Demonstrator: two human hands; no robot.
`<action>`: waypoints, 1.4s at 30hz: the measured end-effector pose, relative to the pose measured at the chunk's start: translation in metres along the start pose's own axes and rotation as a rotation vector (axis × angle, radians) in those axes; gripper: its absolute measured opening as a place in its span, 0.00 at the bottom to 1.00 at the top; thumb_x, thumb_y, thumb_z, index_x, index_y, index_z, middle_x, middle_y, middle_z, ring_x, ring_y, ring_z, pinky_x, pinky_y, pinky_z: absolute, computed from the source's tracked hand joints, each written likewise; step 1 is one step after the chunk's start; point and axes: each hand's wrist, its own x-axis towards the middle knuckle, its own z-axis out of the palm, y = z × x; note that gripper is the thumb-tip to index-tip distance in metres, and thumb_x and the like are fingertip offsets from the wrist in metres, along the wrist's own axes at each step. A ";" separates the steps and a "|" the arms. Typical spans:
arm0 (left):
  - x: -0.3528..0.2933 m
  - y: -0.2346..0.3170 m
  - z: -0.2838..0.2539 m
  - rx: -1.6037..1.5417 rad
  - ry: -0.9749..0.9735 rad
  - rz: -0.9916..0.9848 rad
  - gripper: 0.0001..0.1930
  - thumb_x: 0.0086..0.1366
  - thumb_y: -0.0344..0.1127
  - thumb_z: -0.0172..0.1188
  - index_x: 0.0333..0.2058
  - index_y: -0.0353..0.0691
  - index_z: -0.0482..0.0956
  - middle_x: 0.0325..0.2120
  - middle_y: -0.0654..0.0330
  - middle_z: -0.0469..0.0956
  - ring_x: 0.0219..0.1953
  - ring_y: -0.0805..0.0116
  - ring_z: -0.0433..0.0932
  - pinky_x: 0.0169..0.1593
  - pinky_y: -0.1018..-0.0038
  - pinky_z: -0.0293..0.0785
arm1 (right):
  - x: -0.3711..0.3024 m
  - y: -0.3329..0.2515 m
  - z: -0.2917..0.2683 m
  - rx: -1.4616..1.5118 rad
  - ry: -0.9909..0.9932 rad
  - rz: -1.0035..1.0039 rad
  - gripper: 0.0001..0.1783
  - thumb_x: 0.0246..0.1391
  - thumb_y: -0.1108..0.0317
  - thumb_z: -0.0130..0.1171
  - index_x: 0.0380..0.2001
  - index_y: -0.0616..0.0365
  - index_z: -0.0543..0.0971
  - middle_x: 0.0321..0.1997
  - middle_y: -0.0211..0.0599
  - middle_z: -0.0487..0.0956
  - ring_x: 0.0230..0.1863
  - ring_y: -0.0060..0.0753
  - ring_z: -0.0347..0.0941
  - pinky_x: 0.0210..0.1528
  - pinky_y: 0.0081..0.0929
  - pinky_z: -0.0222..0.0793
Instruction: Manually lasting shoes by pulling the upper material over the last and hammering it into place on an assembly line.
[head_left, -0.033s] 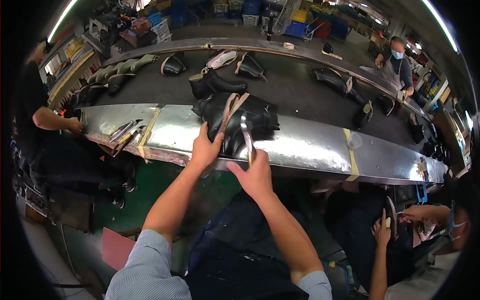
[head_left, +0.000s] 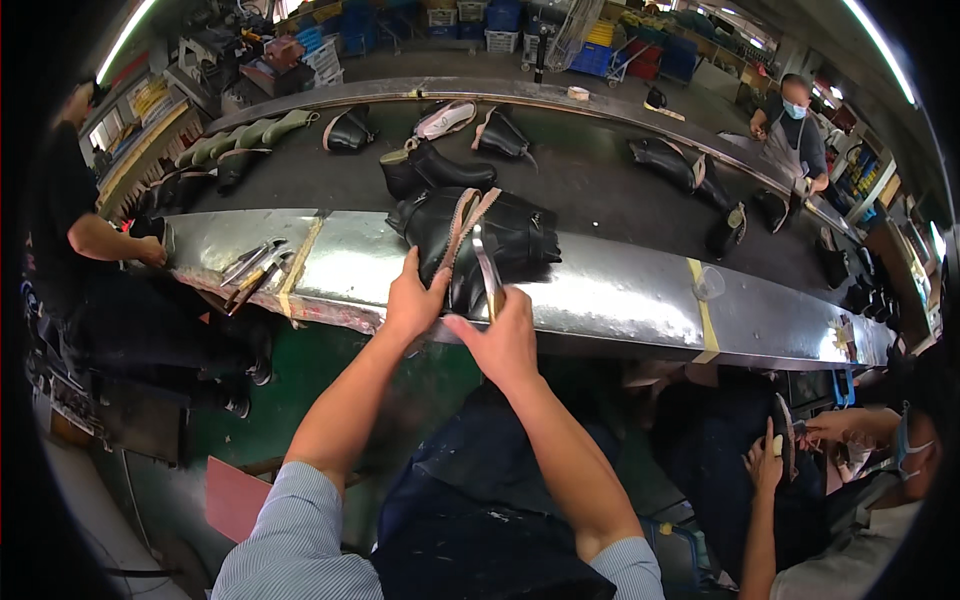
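Black footwear (head_left: 517,237) stretches sideways, just beyond the left hand (head_left: 412,308).
That nearer hand, thumb spread, holds its edge; the right hand (head_left: 508,343) curls around a metal tool (head_left: 486,262).

A tube light (head_left: 124,43) glows above green floor (head_left: 300,370).

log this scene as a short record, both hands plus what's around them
left hand: against the black footwear, grip unclear
right hand: wrapped around a metal tool
footwear detail: pale pink strips on top
resting place: shiny metal ledge
left along ledge: several hand tools
beyond: more footwear on dark surface
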 end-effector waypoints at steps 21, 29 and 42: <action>-0.004 -0.037 -0.076 0.249 0.080 0.175 0.32 0.61 0.36 0.63 0.61 0.29 0.63 0.52 0.33 0.71 0.55 0.38 0.72 0.58 0.58 0.69 | 0.059 0.032 -0.036 -0.200 -0.127 0.184 0.35 0.46 0.53 0.70 0.47 0.66 0.68 0.41 0.59 0.80 0.43 0.59 0.78 0.48 0.44 0.72; -0.112 0.020 -0.033 -1.101 -0.310 -0.184 0.49 0.58 0.47 0.69 0.69 0.36 0.47 0.67 0.48 0.53 0.68 0.53 0.55 0.66 0.61 0.57 | -0.077 0.055 -0.106 0.703 -0.137 0.390 0.37 0.45 0.70 0.72 0.57 0.64 0.66 0.49 0.39 0.79 0.50 0.34 0.76 0.54 0.33 0.72; -0.176 0.055 0.055 -0.800 -0.867 0.356 0.43 0.53 0.43 0.72 0.65 0.41 0.59 0.63 0.49 0.52 0.66 0.54 0.54 0.69 0.63 0.49 | -0.296 0.073 -0.166 0.276 -0.212 0.762 0.26 0.53 0.64 0.67 0.52 0.63 0.70 0.45 0.39 0.79 0.48 0.29 0.76 0.52 0.28 0.70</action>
